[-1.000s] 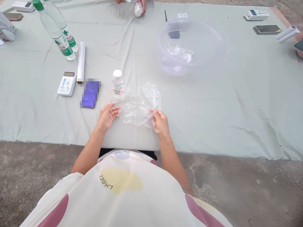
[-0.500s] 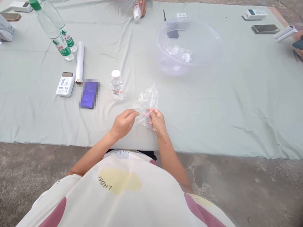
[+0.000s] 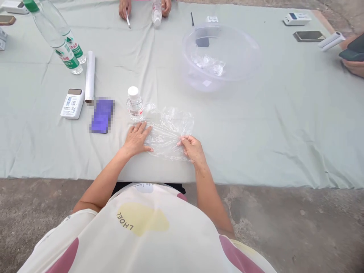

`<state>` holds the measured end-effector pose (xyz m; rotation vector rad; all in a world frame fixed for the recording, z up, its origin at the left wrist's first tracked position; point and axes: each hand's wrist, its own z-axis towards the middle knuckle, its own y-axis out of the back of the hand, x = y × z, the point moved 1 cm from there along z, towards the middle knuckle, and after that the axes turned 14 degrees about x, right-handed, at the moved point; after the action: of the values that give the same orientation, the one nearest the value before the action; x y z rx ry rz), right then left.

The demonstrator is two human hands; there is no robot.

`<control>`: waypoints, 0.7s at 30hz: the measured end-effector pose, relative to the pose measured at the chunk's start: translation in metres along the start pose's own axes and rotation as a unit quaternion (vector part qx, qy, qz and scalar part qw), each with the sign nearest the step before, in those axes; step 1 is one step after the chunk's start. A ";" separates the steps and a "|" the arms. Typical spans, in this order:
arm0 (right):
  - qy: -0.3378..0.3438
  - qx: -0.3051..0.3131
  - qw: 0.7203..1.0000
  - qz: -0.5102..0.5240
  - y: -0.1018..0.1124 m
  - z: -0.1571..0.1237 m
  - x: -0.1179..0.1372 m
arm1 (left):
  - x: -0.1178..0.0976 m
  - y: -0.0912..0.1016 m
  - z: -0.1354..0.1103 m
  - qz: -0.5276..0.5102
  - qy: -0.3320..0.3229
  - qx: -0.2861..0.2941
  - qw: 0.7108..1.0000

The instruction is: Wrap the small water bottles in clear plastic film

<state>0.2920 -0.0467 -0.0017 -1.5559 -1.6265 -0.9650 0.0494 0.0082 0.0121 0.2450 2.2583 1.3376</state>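
A thin clear plastic bag (image 3: 167,131) lies spread and wrinkled on the cloth between my hands. My right hand (image 3: 193,148) pinches its right side between thumb and fingers. With fingers spread, my left hand (image 3: 137,140) rests flat at the bag's left edge, palm down. Just beyond my left fingertips stands a small clear bottle (image 3: 134,104) with a white cap, upright, close to the bag's far left corner. Whether anything is inside the bag I cannot tell.
A clear plastic basin (image 3: 222,57) holding crumpled clear film stands beyond my right hand. To the left are a blurred purple packet (image 3: 102,115), a white power bank (image 3: 72,104), a rolled white tube (image 3: 90,76) and two water bottles (image 3: 66,55). Across the table, another person's hands (image 3: 125,9) hold things.
The bag was bunched up at my right hand and is now spread out leftward. My left hand has gone from pinched fingers to lying flat and open. Another person's hand with a pen-like stick has appeared.
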 end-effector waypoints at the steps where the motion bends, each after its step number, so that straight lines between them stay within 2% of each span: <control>1: -0.004 -0.005 1.000 -0.013 0.002 -0.001 0.001 | 0.002 -0.001 -0.004 0.006 0.010 0.008 1.000; 5: -0.014 -0.019 0.998 -0.051 0.017 -0.003 0.002 | 0.003 -0.007 -0.021 0.025 0.051 0.029 0.998; 8: -0.030 -0.052 0.993 -0.098 0.038 -0.002 0.003 | -0.002 -0.016 -0.031 0.025 0.084 0.033 0.996; 11: -0.027 -0.169 0.967 -0.191 0.059 0.001 0.014 | -0.009 -0.024 -0.038 0.018 0.108 0.020 0.994; 13: 0.024 -0.236 0.945 -0.225 0.059 0.004 0.029 | -0.015 -0.029 -0.041 0.011 0.114 0.013 0.993; 14: 0.064 -0.241 0.942 -0.223 0.052 0.005 0.038 | -0.017 -0.032 -0.042 0.009 0.115 0.012 0.993; 15: 0.106 -0.220 0.946 -0.213 0.040 0.007 0.047 | -0.020 -0.034 -0.043 0.008 0.114 0.012 0.993; 18: 0.206 -0.058 0.957 -0.194 -0.016 0.019 0.072 | -0.026 -0.041 -0.045 0.010 0.104 0.020 0.994; 21: 0.258 0.092 0.933 -0.235 -0.080 0.042 0.087 | -0.030 -0.046 -0.047 0.011 0.097 0.030 0.995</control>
<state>0.2085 0.0315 0.0484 -0.7029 -1.6597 -1.2930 0.0565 -0.0630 0.0004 0.1678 2.4661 1.3571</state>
